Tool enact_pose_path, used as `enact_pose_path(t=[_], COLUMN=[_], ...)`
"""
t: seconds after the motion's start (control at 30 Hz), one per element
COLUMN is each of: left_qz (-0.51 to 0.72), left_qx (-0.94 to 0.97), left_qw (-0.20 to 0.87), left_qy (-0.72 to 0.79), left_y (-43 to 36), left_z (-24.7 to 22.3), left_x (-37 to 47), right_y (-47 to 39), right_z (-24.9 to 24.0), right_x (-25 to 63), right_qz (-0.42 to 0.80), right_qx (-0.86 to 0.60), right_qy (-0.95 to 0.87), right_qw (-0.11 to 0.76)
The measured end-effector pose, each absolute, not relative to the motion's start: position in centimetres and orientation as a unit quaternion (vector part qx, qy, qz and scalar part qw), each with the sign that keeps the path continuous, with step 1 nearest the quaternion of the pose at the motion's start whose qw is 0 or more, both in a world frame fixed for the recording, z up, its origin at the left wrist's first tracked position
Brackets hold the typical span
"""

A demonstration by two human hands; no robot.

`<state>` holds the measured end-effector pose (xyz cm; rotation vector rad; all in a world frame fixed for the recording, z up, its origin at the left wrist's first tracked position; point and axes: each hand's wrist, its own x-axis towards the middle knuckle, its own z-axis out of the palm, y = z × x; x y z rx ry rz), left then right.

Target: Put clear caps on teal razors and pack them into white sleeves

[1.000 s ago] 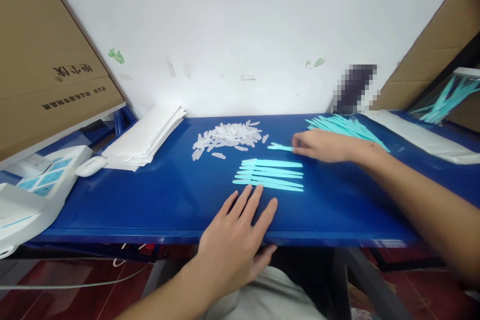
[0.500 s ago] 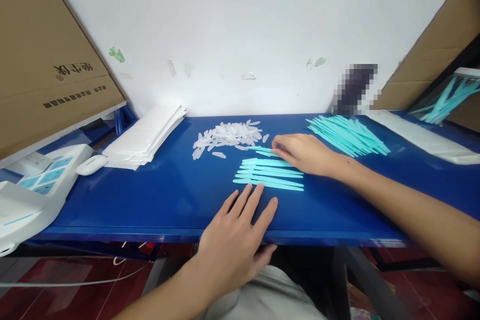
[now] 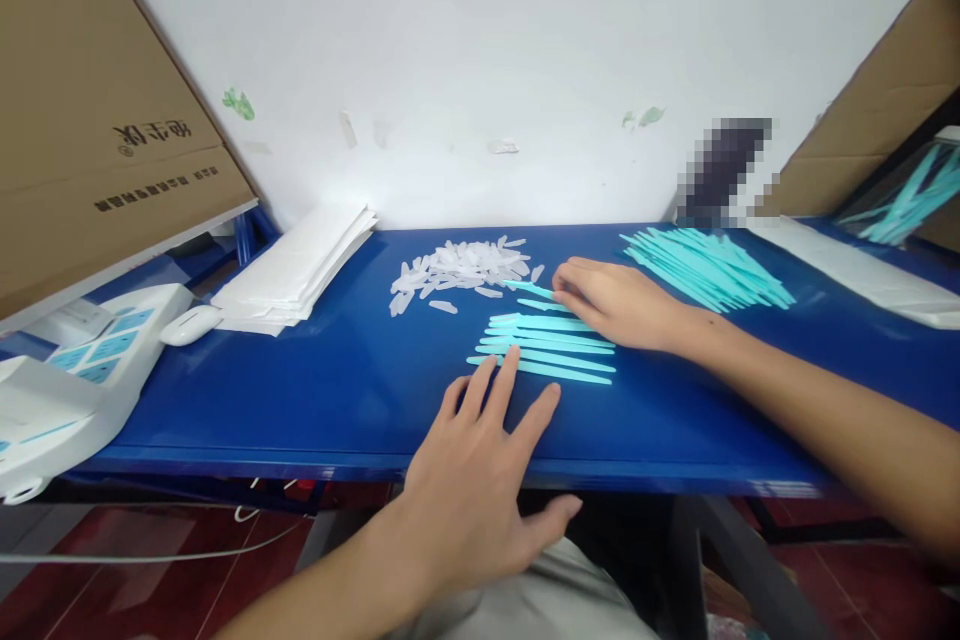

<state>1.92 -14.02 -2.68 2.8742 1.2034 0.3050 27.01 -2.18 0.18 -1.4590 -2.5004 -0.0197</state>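
Both forearms are seen bare to the frame's edge — no sleeves, watch, rings or gloves are worn on the left hand (image 3: 469,490) or the right hand (image 3: 619,303) — and light grey cloth, seemingly trousers, is glimpsed at the lap beneath the left wrist.

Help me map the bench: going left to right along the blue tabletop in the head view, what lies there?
White mouse → stack of white sheets → pile of clear caps → row of teal sticks → right hand → heap of teal sticks.
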Motion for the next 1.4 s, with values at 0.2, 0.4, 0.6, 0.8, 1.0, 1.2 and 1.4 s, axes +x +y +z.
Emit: enact_pose_path(t=[0.2,0.4,0.6,0.8,1.0,1.2,1.4], left_qz=[0.093,0.104,0.089,0.098,0.104,0.097,0.091], left_qx=[0.932,0.932,0.936,0.928,0.918,0.914,0.913], left_qw=[-0.020,-0.019,0.050,0.084,0.086,0.090,0.093], left_qy=[0.350,0.348,0.338,0.348,0.373,0.385,0.386], left_y=[-13.1,-12.8,-10.9,-10.7,-10.0,-9.9,-10.1], left_z=[-2.7,-2.6,-1.6,-1.7,-1.2,-1.5,-1.4], left_x=[2.2,2.1,3.4,3.4,3.8,4.3,4.1], right_y=[-2.2,-2.5,-2.5,-2.8,-3.0,-2.4,-2.2], right_z=[0.4,0.6,0.6,1.0,1.3,1.0,0.5], right_x=[27.3,27.1,27.1,26.8,26.7,27.3,27.4], right_qz=[-0.009,-0.004,-0.008,-0.017,-0.037,-0.048,0.022], right_qx=[-0.507,-0.492,-0.494,-0.541,-0.547,-0.547,-0.523], right_qy=[-0.854,-0.864,-0.863,-0.834,-0.832,-0.831,-0.837], right_qw=[0.121,0.107,0.108,0.106,0.079,0.089,0.160])
